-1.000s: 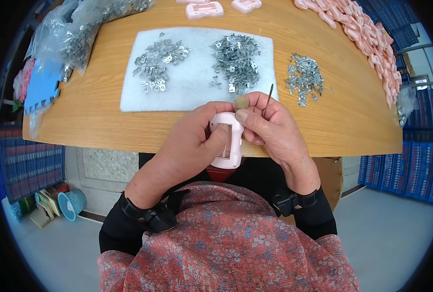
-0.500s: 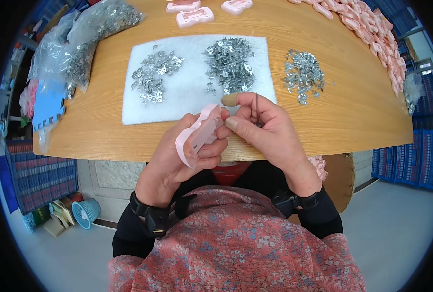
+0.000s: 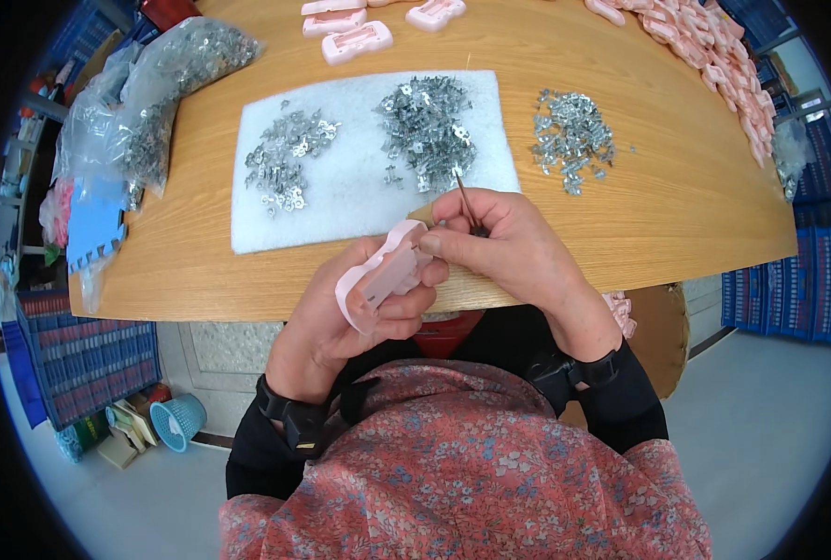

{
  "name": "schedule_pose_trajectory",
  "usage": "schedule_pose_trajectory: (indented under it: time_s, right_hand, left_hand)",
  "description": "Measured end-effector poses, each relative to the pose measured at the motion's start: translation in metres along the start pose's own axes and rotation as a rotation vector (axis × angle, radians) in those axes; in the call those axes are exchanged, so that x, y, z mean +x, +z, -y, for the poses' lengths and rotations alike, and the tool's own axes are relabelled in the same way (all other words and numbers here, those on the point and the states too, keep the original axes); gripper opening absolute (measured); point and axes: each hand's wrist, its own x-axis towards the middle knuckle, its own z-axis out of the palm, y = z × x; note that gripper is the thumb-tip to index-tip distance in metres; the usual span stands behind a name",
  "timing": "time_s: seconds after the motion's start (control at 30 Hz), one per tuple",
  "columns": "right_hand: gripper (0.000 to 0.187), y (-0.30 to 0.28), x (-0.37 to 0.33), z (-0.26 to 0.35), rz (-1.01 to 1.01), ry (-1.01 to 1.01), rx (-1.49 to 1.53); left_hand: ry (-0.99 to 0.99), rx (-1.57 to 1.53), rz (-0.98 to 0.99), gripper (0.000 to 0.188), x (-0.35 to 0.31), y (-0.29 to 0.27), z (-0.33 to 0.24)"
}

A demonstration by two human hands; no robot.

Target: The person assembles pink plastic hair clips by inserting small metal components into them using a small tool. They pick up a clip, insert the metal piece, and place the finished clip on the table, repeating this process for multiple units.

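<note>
My left hand (image 3: 327, 294) is closed around a pink plastic casing (image 3: 385, 278), tilted with its hollow inner side toward the right. My right hand (image 3: 518, 243) meets the casing's upper end, thumb and index finger pinched there; whatever lies between those fingertips is too small to make out. A tan finger cover (image 3: 423, 215) sits on the right index fingertip. Held in the same hand, a thin, dark pointed metal tool (image 3: 466, 198) sticks up between the fingers. Just beyond my hands is a white foam mat (image 3: 359, 177) bearing two heaps of small metal plates (image 3: 427, 131).
Right of the mat lies a pile of small metal clips (image 3: 572, 140). Many pink casings (image 3: 705, 56) are heaped at the far right, with several more casings (image 3: 357, 42) at the back. Clear bags of metal parts (image 3: 149, 131) stand at the left on the wooden table (image 3: 602, 224).
My right hand has come lower and closer to the casing, its fingertips now against the upper end. The tool's tip now leans to the left. The whole view has shifted slightly.
</note>
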Motion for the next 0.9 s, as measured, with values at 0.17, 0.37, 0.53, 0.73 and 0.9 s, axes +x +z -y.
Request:
schedule_pose_trajectory:
  time_s: [0.17, 0.37, 0.53, 0.73, 0.9]
  right_hand:
    - [0.023, -0.003, -0.010, 0.004, -0.132, -0.038, -0.091]
    - [0.020, 0.000, -0.005, 0.008, -0.190, -0.147, -0.405]
    - [0.019, 0.035, 0.034, 0.030, -0.108, -0.381, -0.774]
    - [0.012, 0.047, 0.080, 0.037, -0.124, -0.499, -0.964]
    - [0.013, 0.030, 0.071, 0.049, -0.186, -0.346, -1.075]
  left_hand:
    - [0.036, 0.083, 0.092, 0.043, -0.006, -0.006, -0.001]
    - [0.214, 0.366, -0.113, 0.048, -0.035, 0.005, -0.006]
    - [0.330, 0.344, -0.065, 0.053, -0.064, -0.015, -0.013]
    - [0.498, 0.070, -0.168, 0.039, -0.078, -0.024, -0.012]
    - [0.472, 0.019, 0.061, 0.044, -0.086, -0.028, -0.024]
